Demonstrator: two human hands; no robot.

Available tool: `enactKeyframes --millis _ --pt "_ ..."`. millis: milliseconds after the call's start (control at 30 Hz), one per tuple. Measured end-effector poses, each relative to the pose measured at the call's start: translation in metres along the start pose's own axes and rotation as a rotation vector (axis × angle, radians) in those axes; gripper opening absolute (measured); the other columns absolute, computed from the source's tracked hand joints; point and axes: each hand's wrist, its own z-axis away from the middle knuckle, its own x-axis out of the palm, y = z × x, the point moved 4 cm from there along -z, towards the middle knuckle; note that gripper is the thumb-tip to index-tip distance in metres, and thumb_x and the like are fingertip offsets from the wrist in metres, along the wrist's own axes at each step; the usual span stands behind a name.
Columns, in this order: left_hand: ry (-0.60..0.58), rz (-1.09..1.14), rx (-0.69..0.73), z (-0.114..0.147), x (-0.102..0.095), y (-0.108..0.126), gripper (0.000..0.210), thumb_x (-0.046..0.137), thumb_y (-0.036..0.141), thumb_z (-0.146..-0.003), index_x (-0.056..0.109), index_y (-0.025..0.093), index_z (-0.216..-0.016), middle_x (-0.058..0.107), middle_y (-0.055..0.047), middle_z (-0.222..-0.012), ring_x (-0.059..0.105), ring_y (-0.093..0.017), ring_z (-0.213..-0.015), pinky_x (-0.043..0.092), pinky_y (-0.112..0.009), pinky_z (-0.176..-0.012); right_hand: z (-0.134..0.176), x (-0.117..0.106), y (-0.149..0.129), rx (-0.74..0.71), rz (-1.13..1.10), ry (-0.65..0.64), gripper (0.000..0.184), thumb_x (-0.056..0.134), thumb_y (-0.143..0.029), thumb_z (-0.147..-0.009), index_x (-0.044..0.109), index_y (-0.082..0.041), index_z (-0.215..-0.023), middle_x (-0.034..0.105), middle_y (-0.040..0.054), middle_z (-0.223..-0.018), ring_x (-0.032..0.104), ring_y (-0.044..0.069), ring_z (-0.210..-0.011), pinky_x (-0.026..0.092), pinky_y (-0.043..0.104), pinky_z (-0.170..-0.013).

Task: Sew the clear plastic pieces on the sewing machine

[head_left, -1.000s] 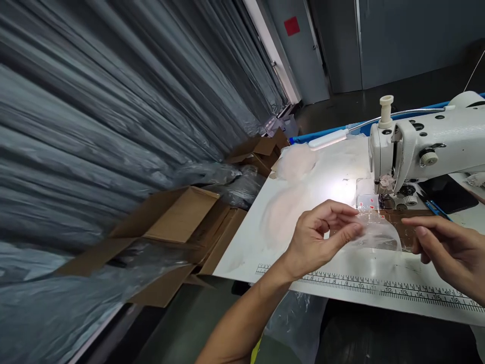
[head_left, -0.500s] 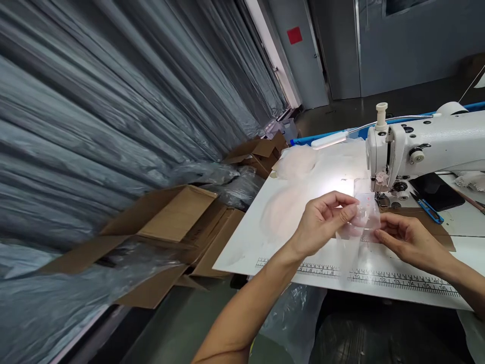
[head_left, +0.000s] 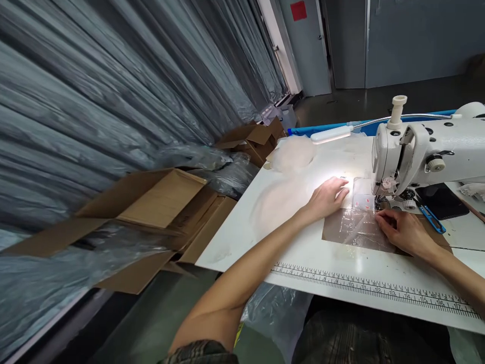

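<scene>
A clear plastic piece (head_left: pixel 354 225) with small red marks lies flat beside the needle of a white sewing machine (head_left: pixel 390 151). Part of it rests over a brown sheet (head_left: pixel 333 230) on the white table. My left hand (head_left: pixel 326 198) is just left of the plastic, its thumb and fingers apart with nothing seen between them. On the other side, below the presser foot, my right hand (head_left: pixel 403 230) pinches the plastic's right edge between thumb and forefinger.
Blue thread snips (head_left: pixel 432 218) and a black phone (head_left: pixel 443 199) lie right of the needle. Pale round fabric pieces (head_left: pixel 293 154) are on the table's left, near a lit lamp (head_left: pixel 331 134). A printed ruler (head_left: pixel 364 285) runs along the front edge. Cardboard boxes (head_left: pixel 162 202) stand left.
The plastic piece, held up in both hands before, now lies flat by the needle. My left hand has let go and moved slightly up and left. The view has shifted a little.
</scene>
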Motion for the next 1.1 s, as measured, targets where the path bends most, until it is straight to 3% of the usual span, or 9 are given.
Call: enactKeyframes --millis 167,367,533,600,633,733,867,967,1100 --pt "-0.164 -0.244 0.175 -0.05 0.03 0.0 0.027 0.044 0.021 -0.099 0.067 0.013 -0.11 0.066 -0.013 -0.119 0.062 -0.025 -0.11 0.049 -0.036 -0.091 -0.004 0.004 0.01 0.009 -0.063 0.039 0.037 0.044 -0.048 -0.086 0.069 -0.021 -0.085 0.061 0.0027 -0.055 0.052 0.018 -0.045 0.034 0.029 -0.044" --pt "-0.209 -0.257 0.357 -0.085 0.042 0.011 0.026 0.044 0.012 -0.095 0.069 0.01 -0.101 0.068 -0.014 -0.109 0.064 -0.024 -0.103 0.047 -0.034 -0.089 -0.005 0.002 0.012 0.082 -0.18 -0.004 0.039 0.044 -0.053 -0.086 0.066 -0.021 -0.089 0.066 0.0042 -0.065 0.063 0.021 -0.055 0.039 0.029 -0.046" --pt "-0.046 -0.197 0.423 -0.055 0.022 0.008 0.033 0.041 0.005 -0.088 0.069 0.013 -0.104 0.069 -0.011 -0.11 0.064 -0.02 -0.1 0.05 -0.034 -0.083 -0.001 -0.001 0.005 0.047 -0.169 0.004 0.039 0.044 -0.052 -0.087 0.066 -0.02 -0.087 0.064 0.0043 -0.063 0.06 0.019 -0.053 0.038 0.029 -0.046" --pt "-0.127 -0.097 0.535 -0.03 0.018 0.012 0.036 0.037 0.006 -0.09 0.069 0.017 -0.102 0.071 -0.007 -0.107 0.066 -0.015 -0.093 0.052 -0.027 -0.072 0.001 0.0 0.001 0.001 -0.11 0.021 0.034 0.052 -0.051 -0.083 0.067 -0.021 -0.089 0.065 0.0035 -0.065 0.059 0.018 -0.054 0.04 0.029 -0.048" --pt "-0.213 -0.022 0.63 -0.015 0.018 0.017 0.036 0.038 0.008 -0.092 0.068 0.02 -0.107 0.071 -0.005 -0.11 0.067 -0.013 -0.096 0.052 -0.026 -0.075 0.002 0.001 0.001 -0.022 -0.066 0.032 0.031 0.056 -0.048 -0.08 0.068 -0.021 -0.09 0.066 0.003 -0.065 0.059 0.018 -0.054 0.04 0.029 -0.049" --pt "-0.259 -0.041 0.748 0.018 0.02 0.032 0.03 0.042 0.018 -0.098 0.063 0.02 -0.119 0.066 -0.007 -0.126 0.066 -0.017 -0.103 0.05 -0.03 -0.08 0.003 0.003 0.002 -0.064 0.025 0.04 0.027 0.056 -0.04 -0.079 0.07 -0.021 -0.094 0.067 0.003 -0.066 0.059 0.018 -0.055 0.041 0.029 -0.051" --pt "-0.154 -0.351 0.569 0.031 0.029 0.044 0.036 0.044 0.037 -0.101 0.056 0.014 -0.126 0.061 -0.015 -0.131 0.063 -0.022 -0.091 0.045 -0.034 -0.075 0.001 -0.001 0.008 -0.02 -0.016 0.106 0.032 0.051 -0.043 -0.084 0.071 -0.02 -0.091 0.066 0.0033 -0.063 0.057 0.017 -0.051 0.04 0.029 -0.048" --pt "-0.087 -0.37 0.506 0.029 0.028 0.046 0.047 0.041 0.051 -0.101 0.056 0.014 -0.125 0.062 -0.015 -0.128 0.061 -0.024 -0.096 0.043 -0.035 -0.079 0.002 -0.006 0.008 -0.006 -0.058 0.151 0.036 0.052 -0.049 -0.084 0.072 -0.02 -0.088 0.065 0.0027 -0.062 0.055 0.016 -0.049 0.04 0.029 -0.047" --pt "0.033 -0.165 0.489 0.025 0.013 0.032 0.032 0.039 0.034 -0.103 0.061 0.017 -0.118 0.067 -0.011 -0.123 0.063 -0.023 -0.102 0.045 -0.037 -0.083 0.006 -0.006 0.004 0.011 -0.106 0.11 0.042 0.058 -0.059 -0.079 0.071 -0.019 -0.089 0.066 0.0028 -0.064 0.055 0.016 -0.051 0.041 0.03 -0.047"
